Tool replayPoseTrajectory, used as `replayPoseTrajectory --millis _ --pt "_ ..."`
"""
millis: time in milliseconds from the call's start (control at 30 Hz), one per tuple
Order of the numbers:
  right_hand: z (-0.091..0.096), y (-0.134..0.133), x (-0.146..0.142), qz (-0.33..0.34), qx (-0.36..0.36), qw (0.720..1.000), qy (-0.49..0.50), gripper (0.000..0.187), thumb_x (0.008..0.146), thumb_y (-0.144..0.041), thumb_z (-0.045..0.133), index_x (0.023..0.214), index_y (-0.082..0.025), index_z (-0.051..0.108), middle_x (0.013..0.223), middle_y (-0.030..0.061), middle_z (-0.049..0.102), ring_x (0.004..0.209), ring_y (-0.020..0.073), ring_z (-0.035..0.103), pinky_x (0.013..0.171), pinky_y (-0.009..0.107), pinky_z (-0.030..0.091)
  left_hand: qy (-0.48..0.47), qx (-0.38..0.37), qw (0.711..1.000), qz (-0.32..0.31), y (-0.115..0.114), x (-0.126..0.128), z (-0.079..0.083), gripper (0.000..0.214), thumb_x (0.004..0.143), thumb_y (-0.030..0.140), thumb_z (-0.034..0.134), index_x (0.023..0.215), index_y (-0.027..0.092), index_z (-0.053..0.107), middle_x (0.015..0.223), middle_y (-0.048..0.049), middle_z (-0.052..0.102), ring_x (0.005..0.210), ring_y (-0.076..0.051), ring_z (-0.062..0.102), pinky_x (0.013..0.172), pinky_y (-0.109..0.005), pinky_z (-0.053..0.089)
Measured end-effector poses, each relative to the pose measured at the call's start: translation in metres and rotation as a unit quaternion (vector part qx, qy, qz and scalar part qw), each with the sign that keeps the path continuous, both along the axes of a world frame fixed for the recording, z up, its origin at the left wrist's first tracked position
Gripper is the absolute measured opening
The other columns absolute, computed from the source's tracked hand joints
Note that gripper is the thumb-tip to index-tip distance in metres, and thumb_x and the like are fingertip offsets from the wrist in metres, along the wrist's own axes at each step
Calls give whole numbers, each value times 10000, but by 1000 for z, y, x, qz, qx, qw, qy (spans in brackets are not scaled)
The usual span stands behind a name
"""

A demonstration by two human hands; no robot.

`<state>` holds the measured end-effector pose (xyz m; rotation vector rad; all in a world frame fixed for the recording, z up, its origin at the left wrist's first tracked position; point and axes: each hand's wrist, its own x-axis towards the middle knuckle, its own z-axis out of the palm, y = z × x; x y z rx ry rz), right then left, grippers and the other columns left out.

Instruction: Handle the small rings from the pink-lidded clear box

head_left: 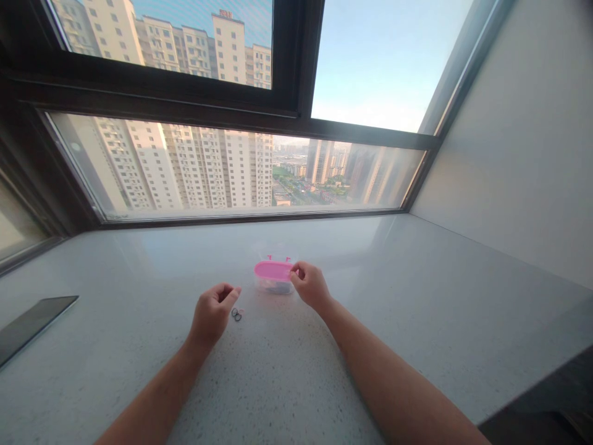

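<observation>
A small clear box with a pink lid (273, 275) stands on the pale stone sill (417, 296) in front of me. My right hand (309, 285) pinches the lid's right edge, fingers closed on it. My left hand (212, 312) rests on the sill to the left of the box with its fingers curled in; I cannot make out anything inside them. Two small dark rings (236, 314) lie on the sill just beside my left fingertips, apart from the box.
A dark flat phone (32, 324) lies at the sill's left edge. A large window (241, 167) with a dark frame runs along the back. A white wall (519, 154) closes the right side. The sill drops off at the lower right.
</observation>
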<state>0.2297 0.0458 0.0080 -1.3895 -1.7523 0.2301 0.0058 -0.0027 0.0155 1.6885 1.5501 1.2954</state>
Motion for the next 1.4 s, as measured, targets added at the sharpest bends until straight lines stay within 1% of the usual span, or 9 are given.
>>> replayPoseTrajectory --millis 300,433,533,633,767,933,1100,1233,1400 --pt "2 -3 -1 -4 13 999 46 188 708 -266 463 664 -147 601 460 -56 370 437 80 350 458 199 246 34 -12 999 13 4 -7 -2 291 741 424 479 613 168 534 418 69 385 384 -88 362 421 -191 309" --pt "4 -3 0 -6 7 999 52 211 709 -279 458 649 -142 606 449 -55 358 431 82 341 447 202 238 68 -11 997 17 7 -9 -3 288 731 417 475 623 163 556 466 46 470 452 -111 451 465 -195 339" --pt "7 -7 -2 -3 14 998 62 208 715 -265 447 647 -139 597 449 -57 340 430 80 329 445 199 237 93 -34 995 -2 9 -12 -4 251 699 384 504 631 155 582 542 15 561 540 -144 528 511 -207 365" --pt "12 -20 -9 41 20 997 56 193 726 -242 439 671 -139 594 467 -59 336 436 75 323 455 192 248 111 -54 991 -43 11 -19 -4 219 676 353 523 647 154 610 572 -4 602 575 -162 555 539 -220 379" --pt "15 -43 -26 153 -4 988 -1 132 705 -203 479 691 -155 602 476 -60 359 447 72 334 467 186 258 147 -63 980 -116 13 -29 -2 198 647 329 548 656 158 647 603 -21 627 594 -167 554 569 -234 394" --pt "5 -57 -47 223 -57 972 -46 130 701 -218 530 741 -173 645 466 -61 410 425 68 355 445 183 255 156 -75 972 -162 11 -32 3 220 615 328 565 710 169 684 623 -24 624 613 -173 550 574 -235 410" --pt "-11 -52 -62 256 -54 961 -94 211 705 -235 546 870 -236 677 482 -52 505 423 74 416 462 186 291 175 -75 967 -168 9 -30 4 188 613 284 541 684 178 678 643 -27 627 624 -176 552 575 -234 409" --pt "-18 -49 -69 253 -26 952 -172 296 732 -267 517 995 -285 651 570 -6 621 470 115 500 492 216 317 171 -77 969 -161 9 -30 3 170 615 267 523 656 169 656 640 -27 631 640 -185 562 593 -244 410" --pt "-18 -49 -69 247 -27 945 -211 275 753 -281 493 972 -285 658 635 16 659 527 137 547 518 225 327 219 -59 961 -160 11 -31 1 170 629 257 510 680 174 650 670 -31 627 659 -184 560 602 -248 397"
